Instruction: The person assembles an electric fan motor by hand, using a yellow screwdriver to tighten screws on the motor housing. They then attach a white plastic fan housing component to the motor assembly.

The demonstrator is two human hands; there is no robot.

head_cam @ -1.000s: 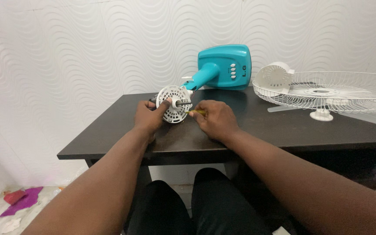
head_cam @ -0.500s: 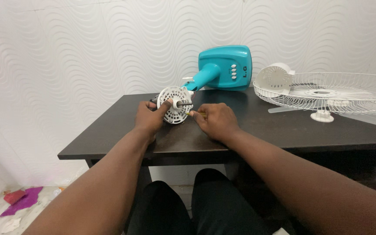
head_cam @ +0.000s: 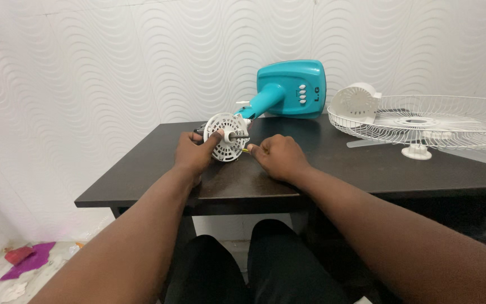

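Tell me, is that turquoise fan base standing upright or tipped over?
Tipped over. The turquoise fan base lies on its side on the dark table, its neck pointing toward the white motor housing.

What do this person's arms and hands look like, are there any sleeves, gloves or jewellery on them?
Both forearms are bare right up to the bottom edge of the picture, so no sleeves show. The left hand and the right hand wear no gloves, and no rings, watch or bracelet can be seen on either. Below the arms, the lap is covered by dark trousers.

White slotted motor housing (head_cam: 227, 137) stands edge-up on table.
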